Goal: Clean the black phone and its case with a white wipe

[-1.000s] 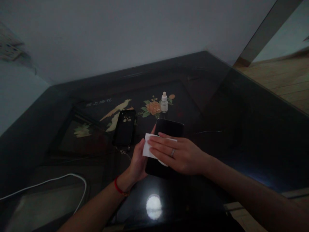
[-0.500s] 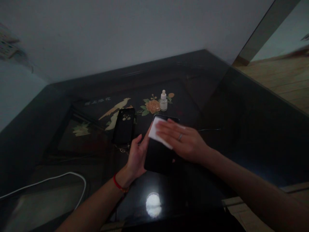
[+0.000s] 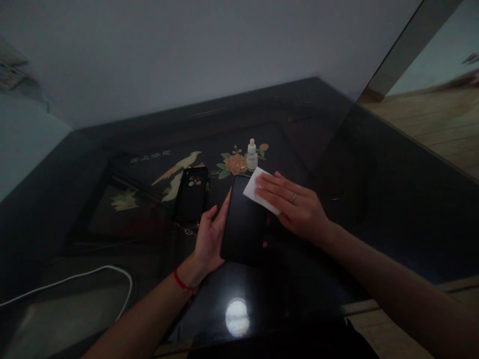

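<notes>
a black phone (image 3: 242, 229) is held in the left grip (image 3: 209, 242), which is closed around it from the left and below, with fingertips showing at its right edge. its far right corner is covered by a white cloth (image 3: 253, 185), which is held under the straightened fingers of the right grip (image 3: 301, 209); the thumb there is hidden. whether the bench (image 3: 318, 284) is touched by the phone cannot be told. just beyond the phone's far edge, a dropper bottle (image 3: 252, 159) is stood upright. to the left, near the left grip, a dark phone case (image 3: 191, 194) is laid with a chain (image 3: 188, 231) at its near end. farther left and nearer, a white cable (image 3: 90, 272) is curved across the bench.
</notes>
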`<state>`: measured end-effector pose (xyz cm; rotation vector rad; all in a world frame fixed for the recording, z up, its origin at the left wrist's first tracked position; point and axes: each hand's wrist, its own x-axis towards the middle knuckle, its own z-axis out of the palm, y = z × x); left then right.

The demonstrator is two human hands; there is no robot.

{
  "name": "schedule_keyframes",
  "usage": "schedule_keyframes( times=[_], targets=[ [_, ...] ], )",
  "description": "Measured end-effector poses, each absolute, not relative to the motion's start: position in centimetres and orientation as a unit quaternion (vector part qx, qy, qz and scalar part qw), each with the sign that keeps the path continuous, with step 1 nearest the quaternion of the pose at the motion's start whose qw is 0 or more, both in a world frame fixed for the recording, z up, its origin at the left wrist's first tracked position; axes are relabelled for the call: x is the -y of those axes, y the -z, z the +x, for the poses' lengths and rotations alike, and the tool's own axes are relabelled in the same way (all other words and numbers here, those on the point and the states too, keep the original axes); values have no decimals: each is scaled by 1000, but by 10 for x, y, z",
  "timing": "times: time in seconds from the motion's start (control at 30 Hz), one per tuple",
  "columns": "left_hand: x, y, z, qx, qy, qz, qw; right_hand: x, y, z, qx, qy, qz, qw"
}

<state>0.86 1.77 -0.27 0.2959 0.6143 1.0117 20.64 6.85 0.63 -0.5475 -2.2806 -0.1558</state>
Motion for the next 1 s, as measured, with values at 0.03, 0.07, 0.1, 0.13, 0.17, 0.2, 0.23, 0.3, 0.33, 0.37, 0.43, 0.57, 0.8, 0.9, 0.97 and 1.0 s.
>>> schedule_keyframes(
  times=[0.03, 0.07, 0.1, 0.13, 0.17, 0.2, 0.23, 0.3, 0.33, 0.37, 0.43, 0.57, 0.8, 0.9, 0.97, 1.0],
  targets=[
    [-18, 3, 8, -292, -474, 141, 819, -66, -6, 206, 904, 57, -189, 380],
    [-18, 3, 8, -294, -474, 141, 818, -60, -4, 203, 918, 51, -142, 367],
    [-18, 4, 8, -296, -474, 140, 818, -52, -2, 198, 932, 40, -82, 352],
    [-18, 4, 8, -297, -475, 139, 816, -43, 1, 192, 942, 36, -14, 333],
    [-18, 4, 8, -298, -478, 139, 814, -35, 4, 186, 946, 34, 30, 321],
    [-18, 4, 7, -299, -482, 140, 811, -30, 6, 181, 946, 34, 60, 318],
    [-18, 4, 7, -301, -486, 140, 808, -28, 8, 179, 945, 37, 70, 317],
    [-19, 3, 7, -300, -494, 141, 804, -35, 7, 181, 942, 41, 26, 333],
    [-19, 3, 7, -296, -495, 141, 804, -42, 5, 186, 937, 42, -23, 346],
    [-19, 3, 7, -291, -494, 143, 806, -51, 2, 192, 929, 41, -82, 359],
    [-18, 3, 7, -284, -488, 147, 812, -68, -4, 204, 904, 43, -203, 374],
    [-19, 1, 7, -295, -484, 136, 813, -69, -10, 210, 907, 40, -183, 377],
    [-23, 5, 1, -300, -509, 107, 799, -36, -7, 188, 932, 10, 30, 360],
    [-23, 6, -1, -287, -497, 103, 813, -53, -7, 199, 922, 10, -73, 380],
    [-22, 5, -1, -265, -470, 113, 834, -68, -8, 210, 902, 10, -181, 392],
    [-21, 5, -1, -251, -453, 122, 847, -73, -9, 215, 888, 8, -225, 401]
  ],
)
